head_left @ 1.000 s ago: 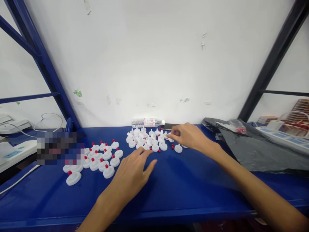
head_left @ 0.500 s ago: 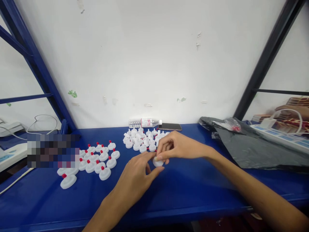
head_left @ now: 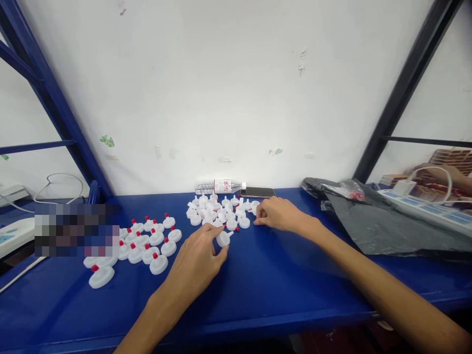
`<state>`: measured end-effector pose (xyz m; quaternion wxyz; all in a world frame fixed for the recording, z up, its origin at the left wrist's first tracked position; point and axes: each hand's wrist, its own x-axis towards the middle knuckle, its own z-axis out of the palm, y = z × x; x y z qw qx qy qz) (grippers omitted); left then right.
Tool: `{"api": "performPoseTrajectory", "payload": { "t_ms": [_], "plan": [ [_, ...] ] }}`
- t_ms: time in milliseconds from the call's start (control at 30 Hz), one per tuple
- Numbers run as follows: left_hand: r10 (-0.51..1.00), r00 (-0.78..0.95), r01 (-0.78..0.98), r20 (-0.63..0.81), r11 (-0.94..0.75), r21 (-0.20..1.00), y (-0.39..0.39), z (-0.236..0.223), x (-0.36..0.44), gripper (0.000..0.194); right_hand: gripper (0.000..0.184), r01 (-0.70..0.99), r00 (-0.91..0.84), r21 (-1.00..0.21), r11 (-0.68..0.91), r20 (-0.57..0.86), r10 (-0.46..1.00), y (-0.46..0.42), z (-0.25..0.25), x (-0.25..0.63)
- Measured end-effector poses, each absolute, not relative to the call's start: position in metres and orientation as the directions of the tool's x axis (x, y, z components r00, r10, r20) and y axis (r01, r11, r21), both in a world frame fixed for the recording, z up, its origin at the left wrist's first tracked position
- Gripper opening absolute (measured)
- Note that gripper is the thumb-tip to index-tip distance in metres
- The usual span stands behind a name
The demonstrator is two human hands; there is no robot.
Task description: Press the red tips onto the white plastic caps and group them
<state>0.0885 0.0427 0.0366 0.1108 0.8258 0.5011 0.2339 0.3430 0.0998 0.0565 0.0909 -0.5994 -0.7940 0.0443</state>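
My left hand [head_left: 201,250] pinches a white nozzle cap [head_left: 223,239] between thumb and fingers, its bare spout tilted up to the right. By the right side of a pile of white nozzle caps [head_left: 210,209], my right hand [head_left: 276,215] is closed with its fingertips low over the table. Whatever those fingertips may hold is hidden. A few small red tips [head_left: 237,229] lie among the pile and at its front edge. To the left stand several white nozzle caps with red tips on their spouts [head_left: 158,264], grouped loosely on the blue table [head_left: 258,295].
A clear plastic bottle [head_left: 221,186] lies at the wall beside a dark phone [head_left: 258,192]. At right are a grey plastic bag [head_left: 368,221], a small clear bag with red pieces [head_left: 354,191] and a power strip [head_left: 424,206]. Another person's hand [head_left: 438,174] shows beyond the post.
My hands have parted. The left has drawn left with the white nozzle cap, whose spout now shows. My right hand has let go of it and moved right and away toward the pile's edge.
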Motion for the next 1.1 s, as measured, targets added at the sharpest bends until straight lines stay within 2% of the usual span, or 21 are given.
{"api": "performPoseTrajectory", "payload": {
  "t_ms": [67, 167, 233, 367, 467, 600, 700, 800, 1100],
  "plan": [
    [0.889, 0.375, 0.789, 0.263, -0.455, 0.414, 0.042, 0.037, 0.089, 0.037, 0.003, 0.931, -0.297, -0.201, 0.305, 0.072, 0.952, 0.099, 0.056, 0.342],
    [0.902, 0.351, 0.807, 0.249, -0.427, 0.407, 0.040, 0.038, 0.089, 0.039, 0.008, 0.884, -0.383, -0.267, 0.384, 0.058, 0.922, 0.098, 0.057, 0.343],
    [0.904, 0.350, 0.813, 0.245, -0.423, 0.400, 0.040, 0.038, 0.089, 0.040, 0.009, 0.820, -0.442, -0.366, 0.440, 0.083, 0.893, 0.097, 0.059, 0.344],
    [0.904, 0.349, 0.816, 0.246, -0.422, 0.395, 0.039, 0.037, 0.090, 0.040, 0.015, 0.602, -0.489, -0.643, 0.473, 0.171, 0.855, 0.091, 0.070, 0.337],
    [0.901, 0.357, 0.807, 0.245, -0.429, 0.405, 0.039, 0.038, 0.090, 0.039, 0.024, 0.448, -0.505, -0.741, 0.501, 0.253, 0.825, 0.085, 0.075, 0.326],
    [0.892, 0.374, 0.788, 0.255, -0.450, 0.419, 0.041, 0.038, 0.090, 0.035, 0.024, 0.269, -0.501, -0.809, 0.522, 0.346, 0.794, 0.078, 0.069, 0.310],
    [0.879, 0.393, 0.765, 0.269, -0.475, 0.434, 0.042, 0.036, 0.089, 0.032, 0.022, 0.194, -0.517, -0.870, 0.454, 0.303, 0.801, 0.075, 0.062, 0.302],
    [0.875, 0.407, 0.759, 0.261, -0.483, 0.436, 0.043, 0.034, 0.088, 0.030, 0.023, 0.181, -0.521, -0.894, 0.411, 0.267, 0.811, 0.072, 0.057, 0.297],
    [0.882, 0.399, 0.763, 0.251, -0.471, 0.443, 0.042, 0.033, 0.087, 0.026, 0.016, 0.176, -0.463, -0.841, 0.512, 0.388, 0.797, 0.070, 0.044, 0.288]
  ]
}}
